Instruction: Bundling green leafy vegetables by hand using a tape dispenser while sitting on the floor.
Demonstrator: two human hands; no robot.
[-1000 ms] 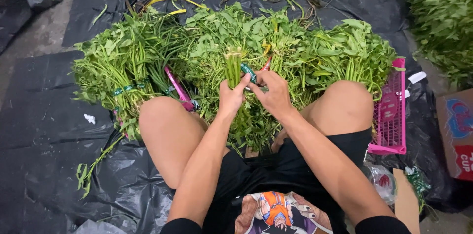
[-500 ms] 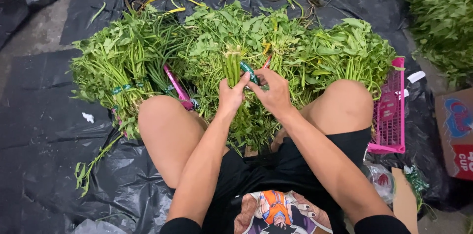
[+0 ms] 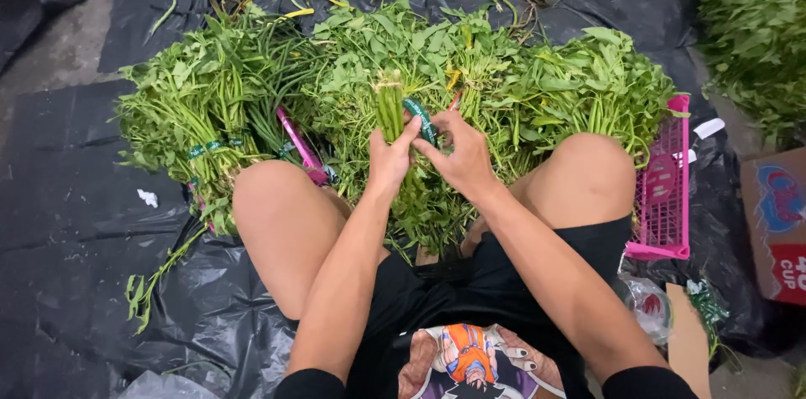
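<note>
A person sits on a black sheet (image 3: pixel 75 223) with knees spread, greens (image 3: pixel 537 88) heaped between and beyond them. The left hand (image 3: pixel 390 160) grips a bunch of stems (image 3: pixel 389 109) upright, while the right hand (image 3: pixel 460 155), touching it, pinches a green band (image 3: pixel 420 118) just beside the stem tops. A pink basket (image 3: pixel 667 189) stands by the right knee, a box (image 3: pixel 777 223) beyond it.

Two hands (image 3: pixel 390 160) (image 3: pixel 462 155), one pink basket (image 3: pixel 667 181), one cardboard box (image 3: pixel 777 227)
</note>
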